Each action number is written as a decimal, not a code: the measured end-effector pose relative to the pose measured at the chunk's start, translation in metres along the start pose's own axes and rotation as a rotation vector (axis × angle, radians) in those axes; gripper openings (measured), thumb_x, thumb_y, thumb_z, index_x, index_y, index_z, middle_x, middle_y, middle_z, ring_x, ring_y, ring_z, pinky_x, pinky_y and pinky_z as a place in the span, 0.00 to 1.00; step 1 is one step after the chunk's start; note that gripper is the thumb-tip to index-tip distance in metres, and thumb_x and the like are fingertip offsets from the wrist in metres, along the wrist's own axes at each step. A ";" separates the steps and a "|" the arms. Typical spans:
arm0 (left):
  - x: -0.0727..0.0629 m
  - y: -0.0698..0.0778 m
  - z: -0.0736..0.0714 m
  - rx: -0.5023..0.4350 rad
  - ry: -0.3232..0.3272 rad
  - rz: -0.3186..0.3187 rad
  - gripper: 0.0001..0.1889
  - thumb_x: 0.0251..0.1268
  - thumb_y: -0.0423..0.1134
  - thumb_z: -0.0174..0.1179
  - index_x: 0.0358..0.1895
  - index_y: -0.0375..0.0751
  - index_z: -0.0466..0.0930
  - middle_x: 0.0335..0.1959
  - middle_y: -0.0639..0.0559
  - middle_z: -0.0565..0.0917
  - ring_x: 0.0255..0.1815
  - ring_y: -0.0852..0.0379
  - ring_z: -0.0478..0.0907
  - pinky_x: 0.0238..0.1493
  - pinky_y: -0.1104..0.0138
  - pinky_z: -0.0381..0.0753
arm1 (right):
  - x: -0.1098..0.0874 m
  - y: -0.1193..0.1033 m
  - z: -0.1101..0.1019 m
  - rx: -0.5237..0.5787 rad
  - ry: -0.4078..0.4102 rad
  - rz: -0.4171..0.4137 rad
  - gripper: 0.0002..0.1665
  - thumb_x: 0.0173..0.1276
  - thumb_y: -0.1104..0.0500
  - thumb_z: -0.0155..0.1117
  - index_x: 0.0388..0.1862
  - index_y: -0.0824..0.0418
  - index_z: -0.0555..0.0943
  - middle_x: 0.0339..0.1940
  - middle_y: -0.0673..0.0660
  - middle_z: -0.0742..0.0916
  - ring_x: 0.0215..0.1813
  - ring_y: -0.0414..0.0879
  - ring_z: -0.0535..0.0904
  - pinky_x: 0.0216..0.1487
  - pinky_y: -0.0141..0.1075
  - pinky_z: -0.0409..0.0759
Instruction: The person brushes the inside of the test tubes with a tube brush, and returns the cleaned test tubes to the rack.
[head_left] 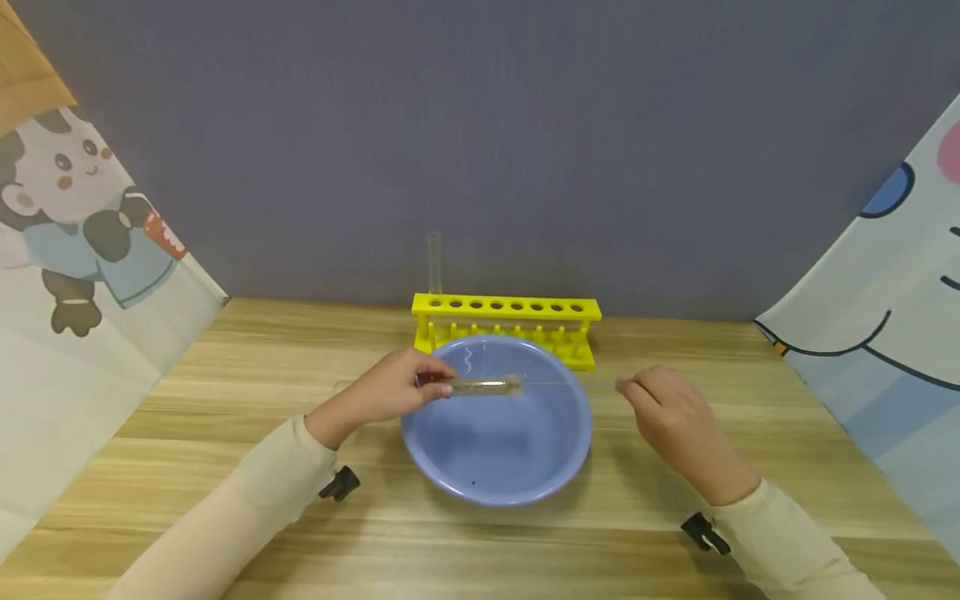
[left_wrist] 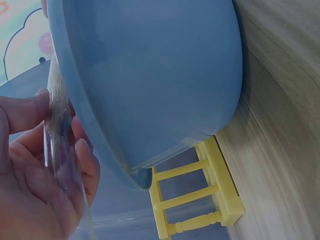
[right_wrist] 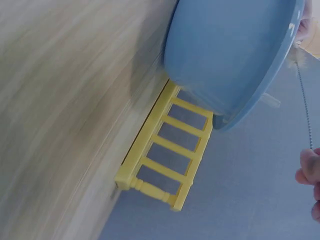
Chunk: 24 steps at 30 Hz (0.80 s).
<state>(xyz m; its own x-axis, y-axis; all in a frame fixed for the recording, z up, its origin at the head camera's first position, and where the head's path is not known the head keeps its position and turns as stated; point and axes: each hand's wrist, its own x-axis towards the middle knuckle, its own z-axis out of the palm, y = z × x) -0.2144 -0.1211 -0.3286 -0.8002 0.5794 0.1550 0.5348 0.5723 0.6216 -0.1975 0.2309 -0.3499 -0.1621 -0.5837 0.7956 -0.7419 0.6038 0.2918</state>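
Note:
Over the blue basin (head_left: 495,496), my left hand (head_left: 397,385) grips a clear glass test tube (left_wrist: 61,167) that lies about level. Inside the tube are the pale bristles of a test tube brush (head_left: 512,384), a few of them showing at the mouth. The brush's thin twisted-wire handle (right_wrist: 305,107) runs out to the right. Its far end is pinched by my right hand (head_left: 671,421), just beyond the basin's right rim. Fingers of the left hand hide the middle of the tube.
Behind the basin stands a yellow test tube rack (head_left: 506,307) with a row of holes and pegs. One clear test tube (head_left: 434,262) stands upright in its left end. A grey panel (head_left: 480,150) rises behind the wooden table (head_left: 300,533), and cartoon-printed cloths flank both sides.

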 end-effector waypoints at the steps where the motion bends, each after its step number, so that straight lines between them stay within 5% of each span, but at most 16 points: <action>1: 0.000 0.001 0.000 0.007 0.007 -0.006 0.09 0.62 0.34 0.61 0.43 0.35 0.84 0.30 0.55 0.84 0.27 0.63 0.73 0.29 0.70 0.74 | 0.001 0.000 0.000 0.011 -0.008 0.007 0.21 0.72 0.67 0.37 0.30 0.71 0.79 0.25 0.59 0.79 0.26 0.53 0.73 0.28 0.42 0.74; 11: 0.002 0.008 0.006 0.010 0.119 -0.111 0.12 0.59 0.34 0.64 0.47 0.41 0.84 0.35 0.53 0.85 0.29 0.61 0.74 0.30 0.69 0.75 | 0.011 -0.002 -0.006 0.078 -0.101 0.084 0.24 0.77 0.59 0.38 0.29 0.66 0.80 0.25 0.54 0.78 0.27 0.48 0.72 0.28 0.38 0.74; 17: 0.002 0.010 0.010 0.035 0.177 -0.085 0.14 0.57 0.34 0.66 0.49 0.43 0.84 0.44 0.52 0.86 0.38 0.60 0.79 0.37 0.69 0.78 | 0.013 -0.003 -0.006 0.157 -0.117 0.108 0.24 0.77 0.57 0.39 0.30 0.64 0.80 0.23 0.52 0.77 0.26 0.45 0.71 0.28 0.36 0.73; 24: 0.001 0.008 0.014 0.061 0.254 0.004 0.16 0.52 0.33 0.69 0.47 0.44 0.85 0.43 0.52 0.86 0.42 0.56 0.81 0.38 0.68 0.80 | 0.018 -0.003 -0.005 0.257 -0.130 0.147 0.26 0.76 0.50 0.42 0.30 0.62 0.83 0.23 0.49 0.79 0.25 0.39 0.71 0.27 0.27 0.73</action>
<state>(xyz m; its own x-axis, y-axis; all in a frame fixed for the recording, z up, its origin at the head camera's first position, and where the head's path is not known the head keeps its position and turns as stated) -0.2073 -0.1076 -0.3340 -0.8363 0.4221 0.3499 0.5475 0.6086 0.5743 -0.1950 0.2212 -0.3334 -0.3490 -0.5747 0.7402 -0.8417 0.5395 0.0220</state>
